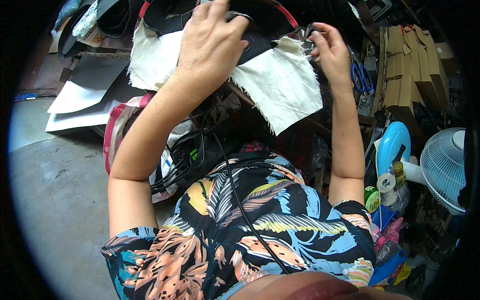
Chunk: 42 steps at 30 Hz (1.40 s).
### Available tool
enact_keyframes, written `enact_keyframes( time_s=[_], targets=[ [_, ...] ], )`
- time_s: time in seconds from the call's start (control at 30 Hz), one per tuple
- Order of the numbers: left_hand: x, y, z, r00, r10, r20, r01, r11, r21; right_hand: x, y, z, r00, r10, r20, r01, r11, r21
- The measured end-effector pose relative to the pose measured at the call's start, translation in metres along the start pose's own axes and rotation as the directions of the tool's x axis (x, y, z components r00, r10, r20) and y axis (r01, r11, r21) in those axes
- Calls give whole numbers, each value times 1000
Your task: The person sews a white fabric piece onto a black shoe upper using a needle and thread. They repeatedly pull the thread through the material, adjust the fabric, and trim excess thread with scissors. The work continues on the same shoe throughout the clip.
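Note:
A black piece of work with red trim [286,12] lies across the top of the view, looking like a bag or shoe part. Pale frayed cloth [282,82] hangs from it on the near side, and more of the same cloth [155,57] shows to the left. My left hand [212,42] rests over the black piece between the two cloth parts, thumb and fingers apart; some fingertips are cut off by the upper edge. At the cloth's right corner my right hand [331,54] pinches something small and dark that I cannot make out.
Blue-handled scissors [361,79] lie right of my right forearm. Stacked brown cardboard pieces [412,67] stand beyond. A white and blue fan [442,167] is at the right. White sheets [87,90] lie at the left. A black cable [231,175] runs down over my shirt.

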<state>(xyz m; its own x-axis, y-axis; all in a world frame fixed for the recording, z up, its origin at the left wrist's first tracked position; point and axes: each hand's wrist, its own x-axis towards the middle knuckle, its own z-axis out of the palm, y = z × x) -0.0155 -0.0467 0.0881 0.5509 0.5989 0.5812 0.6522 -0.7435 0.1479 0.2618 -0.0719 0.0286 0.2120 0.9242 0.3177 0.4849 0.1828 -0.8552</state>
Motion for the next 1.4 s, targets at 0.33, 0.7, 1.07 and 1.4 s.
enact_keyframes(
  time_s=[0.33, 0.7, 1.07, 1.4],
  targets=[
    [43, -47, 33, 989, 108, 105, -95, 988, -121, -1, 5, -112, 962, 270, -27, -89, 217, -972],
    [-15, 46, 49, 983, 70, 167, -26, 966, -256, -17, 34, -138, 973, 231, -14, -112, 420, -900],
    [-51, 33, 69, 924, 355, 141, -322, 923, -212, -15, 41, -132, 940, 339, -40, -177, 382, -907],
    [-47, 37, 63, 925, 319, 207, -220, 892, -395, -3, 80, -169, 921, 390, 5, -238, 571, -786]
  ],
)
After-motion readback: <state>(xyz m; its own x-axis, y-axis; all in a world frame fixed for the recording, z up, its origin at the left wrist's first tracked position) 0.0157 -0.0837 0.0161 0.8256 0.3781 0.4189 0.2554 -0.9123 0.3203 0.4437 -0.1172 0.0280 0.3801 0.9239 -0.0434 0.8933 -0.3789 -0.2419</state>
